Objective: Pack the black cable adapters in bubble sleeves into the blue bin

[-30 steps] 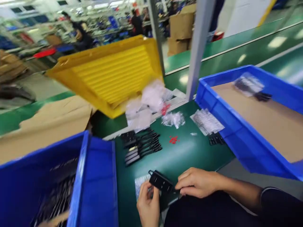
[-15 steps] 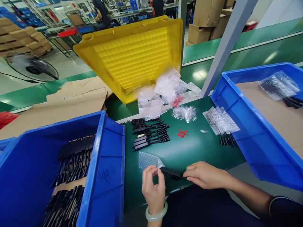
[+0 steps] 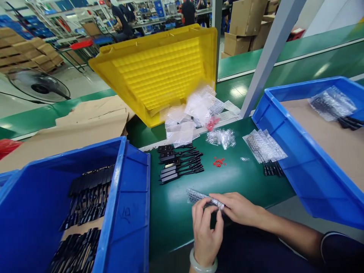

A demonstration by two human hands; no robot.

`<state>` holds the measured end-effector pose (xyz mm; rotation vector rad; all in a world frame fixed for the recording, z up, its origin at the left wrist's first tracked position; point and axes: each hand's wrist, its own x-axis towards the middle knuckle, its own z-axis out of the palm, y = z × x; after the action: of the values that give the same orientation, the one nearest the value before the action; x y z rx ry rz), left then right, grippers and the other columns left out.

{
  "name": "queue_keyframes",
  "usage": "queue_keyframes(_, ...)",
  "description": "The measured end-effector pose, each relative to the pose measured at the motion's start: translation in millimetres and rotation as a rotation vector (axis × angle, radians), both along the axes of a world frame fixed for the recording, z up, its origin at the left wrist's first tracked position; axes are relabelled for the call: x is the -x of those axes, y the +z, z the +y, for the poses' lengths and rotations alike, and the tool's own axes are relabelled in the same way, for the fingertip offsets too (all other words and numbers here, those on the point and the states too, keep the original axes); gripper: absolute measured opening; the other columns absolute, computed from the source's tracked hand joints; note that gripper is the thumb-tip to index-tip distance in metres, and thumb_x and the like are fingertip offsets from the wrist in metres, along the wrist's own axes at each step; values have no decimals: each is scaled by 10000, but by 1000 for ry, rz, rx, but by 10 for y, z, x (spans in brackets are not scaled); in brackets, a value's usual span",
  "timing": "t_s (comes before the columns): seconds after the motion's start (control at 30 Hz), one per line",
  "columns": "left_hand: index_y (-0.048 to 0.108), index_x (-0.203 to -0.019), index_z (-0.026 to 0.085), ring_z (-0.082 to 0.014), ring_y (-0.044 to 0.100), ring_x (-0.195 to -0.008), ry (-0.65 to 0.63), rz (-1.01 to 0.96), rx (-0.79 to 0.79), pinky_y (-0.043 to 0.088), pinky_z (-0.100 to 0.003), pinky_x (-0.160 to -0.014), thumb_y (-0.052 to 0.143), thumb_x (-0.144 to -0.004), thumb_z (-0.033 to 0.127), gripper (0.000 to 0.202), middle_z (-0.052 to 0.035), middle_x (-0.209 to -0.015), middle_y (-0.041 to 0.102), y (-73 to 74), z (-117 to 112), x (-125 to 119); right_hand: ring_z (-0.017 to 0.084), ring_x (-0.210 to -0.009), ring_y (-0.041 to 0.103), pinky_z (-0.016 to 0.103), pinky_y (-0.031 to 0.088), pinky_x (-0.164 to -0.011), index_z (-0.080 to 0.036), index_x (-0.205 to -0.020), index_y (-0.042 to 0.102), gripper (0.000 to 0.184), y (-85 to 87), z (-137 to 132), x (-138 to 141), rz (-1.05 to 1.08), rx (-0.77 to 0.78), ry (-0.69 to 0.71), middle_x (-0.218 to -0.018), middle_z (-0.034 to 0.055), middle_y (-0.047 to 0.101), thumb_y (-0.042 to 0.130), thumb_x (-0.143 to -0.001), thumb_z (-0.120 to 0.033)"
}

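A clear bubble-wrap bag [image 3: 198, 195] is held low over the front of the green table, with a dark, slim device inside it. My right hand [image 3: 241, 207] grips the bag's right end. At the bag's near edge, the fingers of my left hand [image 3: 207, 231] pinch the bag's open end beside my right fingertips. The device's cable end is hidden by my hands. Beyond them lie several black devices with short cables [image 3: 170, 176] in a row, and a small scatter of red rings [image 3: 219, 162].
A deep blue bin [image 3: 133, 212] with black devices stands left; another blue bin [image 3: 301, 151] stands right. Bagged devices [image 3: 264, 146] lean beside it. Clear caps [image 3: 221, 138] and loose bubble bags [image 3: 182, 132] lie at the back, before a tilted yellow tray [image 3: 159, 68] and a grey post [image 3: 273, 49].
The black device, held half a second ago with its end at the bag's mouth, is now inside the bubble-wrap bag. My left hand has moved right, close to my right hand.
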<state>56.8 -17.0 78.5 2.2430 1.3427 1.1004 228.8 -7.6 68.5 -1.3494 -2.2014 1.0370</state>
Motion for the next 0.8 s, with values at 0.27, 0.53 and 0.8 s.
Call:
queue_keyframes(0.27,603,-981,207,-200,627,-973,-378,316,140,413,-434,-988,440,-919,135,188,-42,-951,684,203,439,453,195,-943,556,343,432,-846,-184,-1268,545,410,160,-22,-215,-69,-152,94,-1160,76,652,324,-933,-98)
queue_keyframes(0.53,578,-855,199,-163,617,-781,-408,145,130,469,-307,-763,453,-917,121,160,-25,-819,649,223,410,320,207,-927,560,339,434,-826,-145,-1123,599,276,411,31,-99,-139,-298,43,-1035,96,667,435,-975,-311)
queue_keyframes(0.8,588,-1145,161,-217,620,-992,-20,-41,-88,484,-312,-856,561,-884,174,262,-111,-1103,630,90,492,262,150,-750,621,247,453,-705,-171,-876,653,232,487,164,-494,17,-293,-435,-831,38,684,475,-958,-296)
